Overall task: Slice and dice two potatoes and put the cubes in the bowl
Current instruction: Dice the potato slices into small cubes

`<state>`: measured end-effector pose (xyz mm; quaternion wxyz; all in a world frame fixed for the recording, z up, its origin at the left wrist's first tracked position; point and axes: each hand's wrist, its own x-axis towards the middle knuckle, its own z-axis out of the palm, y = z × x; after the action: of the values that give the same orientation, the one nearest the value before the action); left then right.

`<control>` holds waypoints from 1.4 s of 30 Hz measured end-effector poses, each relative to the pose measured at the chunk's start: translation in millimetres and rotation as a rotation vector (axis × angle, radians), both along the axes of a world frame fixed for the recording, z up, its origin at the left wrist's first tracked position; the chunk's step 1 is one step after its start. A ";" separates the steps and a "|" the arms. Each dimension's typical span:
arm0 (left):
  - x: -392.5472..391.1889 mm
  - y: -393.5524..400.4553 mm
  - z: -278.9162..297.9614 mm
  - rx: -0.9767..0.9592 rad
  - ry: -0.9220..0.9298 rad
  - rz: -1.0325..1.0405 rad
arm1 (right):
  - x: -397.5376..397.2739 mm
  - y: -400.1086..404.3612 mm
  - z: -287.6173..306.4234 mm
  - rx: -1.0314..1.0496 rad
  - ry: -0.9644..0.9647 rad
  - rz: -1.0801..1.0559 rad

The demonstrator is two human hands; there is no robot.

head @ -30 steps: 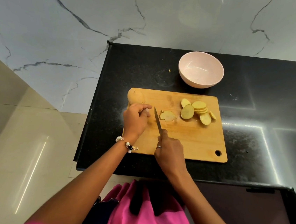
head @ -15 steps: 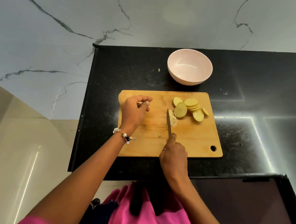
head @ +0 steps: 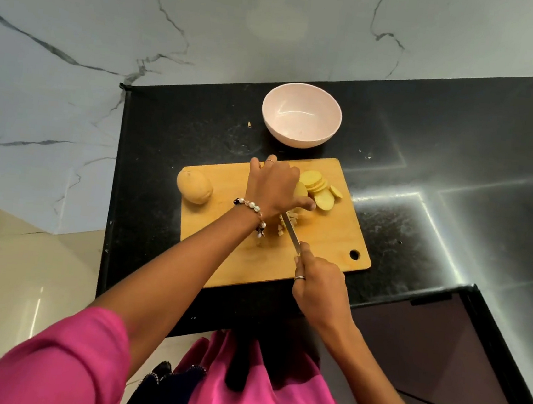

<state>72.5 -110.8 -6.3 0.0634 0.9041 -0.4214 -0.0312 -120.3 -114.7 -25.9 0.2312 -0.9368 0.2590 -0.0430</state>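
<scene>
Left hand (head: 273,186) moved right, fingers pinching slice (head: 301,190); right hand (head: 317,281) grips knife (head: 290,232); one whole potato (head: 194,186).

Bright, even light; white glare streaks the black countertop (head: 423,198), and wide-angle distortion bends the edges.

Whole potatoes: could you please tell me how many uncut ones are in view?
1: an uncut potato lies at the cutting board's left edge. Another could be hidden under the left hand.
</scene>
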 end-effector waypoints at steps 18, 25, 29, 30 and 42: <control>2.3 81.0 28.0 -0.931 0.968 0.601 | 9.2 18.3 -0.2 -0.085 0.044 0.114; -22.1 89.8 9.6 -0.984 1.053 0.655 | 18.6 -3.0 0.0 -0.056 0.083 -0.021; -26.7 93.3 -2.8 -0.907 1.033 0.631 | 7.3 -7.3 -0.4 0.005 0.077 -0.080; -27.0 94.1 -5.8 -0.894 1.018 0.619 | 5.4 -8.2 0.3 0.031 0.056 -0.088; -23.4 91.9 -16.6 -0.512 0.414 0.383 | -11.1 -2.1 -1.0 0.017 0.097 0.018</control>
<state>49.2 -18.9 -22.9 0.3759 0.8959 -0.2173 -0.0944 -131.4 -116.7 -26.9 0.2269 -0.9381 0.2618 0.0066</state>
